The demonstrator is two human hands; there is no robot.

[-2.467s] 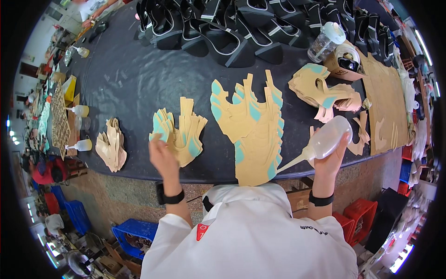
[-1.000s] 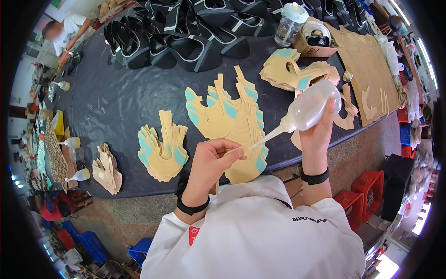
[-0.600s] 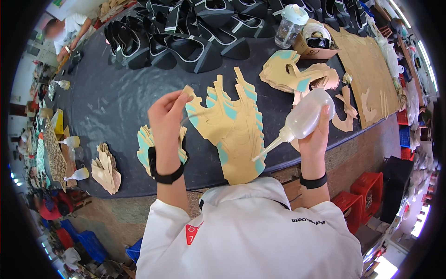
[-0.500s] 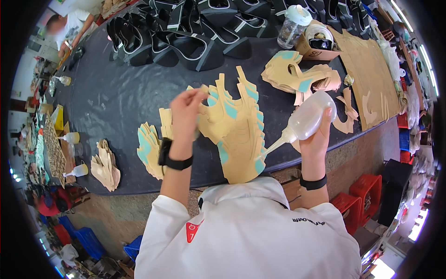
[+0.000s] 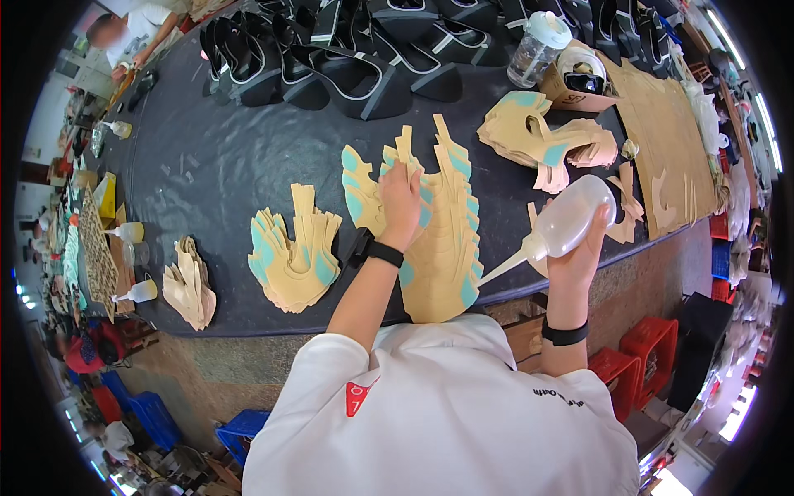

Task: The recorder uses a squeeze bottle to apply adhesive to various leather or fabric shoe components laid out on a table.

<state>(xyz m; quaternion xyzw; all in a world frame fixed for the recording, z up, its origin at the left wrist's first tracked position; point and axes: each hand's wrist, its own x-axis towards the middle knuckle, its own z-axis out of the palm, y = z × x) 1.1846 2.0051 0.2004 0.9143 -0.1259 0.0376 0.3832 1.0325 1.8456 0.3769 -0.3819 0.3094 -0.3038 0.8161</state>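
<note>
My left hand (image 5: 401, 202) presses flat on the top of a fanned row of tan cut pieces with teal patches (image 5: 442, 248), laid on the dark work table (image 5: 215, 165). My right hand (image 5: 579, 252) grips a translucent squeeze bottle (image 5: 571, 219) whose long nozzle points down-left toward the lower end of that row. A smaller fan of the same tan and teal pieces (image 5: 294, 252) lies to the left of my left arm. Both wrists wear black bands.
A plain tan stack (image 5: 190, 285) lies at the table's left front. More tan pieces (image 5: 542, 140) sit right of centre. Black shoe soles (image 5: 347, 58) line the far edge, with a clear jar (image 5: 538, 37) and a cardboard sheet (image 5: 662, 140). Another person (image 5: 132, 29) works far left.
My left hand has moved from near the nozzle at the row's lower end up to the top of the fanned pieces and now rests on them. The bottle has stayed in my right hand.
</note>
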